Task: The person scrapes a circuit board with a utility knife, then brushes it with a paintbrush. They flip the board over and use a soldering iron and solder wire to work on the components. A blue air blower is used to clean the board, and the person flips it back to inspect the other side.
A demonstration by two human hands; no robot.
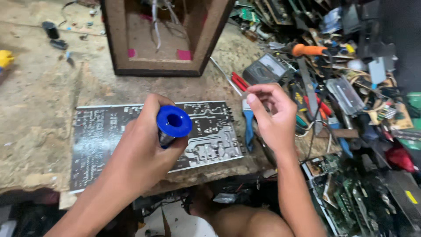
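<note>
Blue plastic spool (174, 122) sits wrapped in the left hand (147, 151), fingers curled around its barrel, above the circuit board (109, 136) on the surface (39, 96). It looks light, rigid, a little slick; the barrel suits gripping. Right hand (274, 116) fingers pinch something thin, probably fine wire, soft and easily bent.

Soft, even light falls from above and slightly left, leaving the worn worktop (39, 101) bright and pale, nearly washed out at the upper left. The far right corner sinks into deep shadow, and so does the space under the worktop edge. The circuit board (109, 131) carries a mild sheen without hard glare. The blue spool (174, 121) is sharp, while the right hand (272, 115) shows slight motion blur. Wide-angle stretching bends the edges.
</note>
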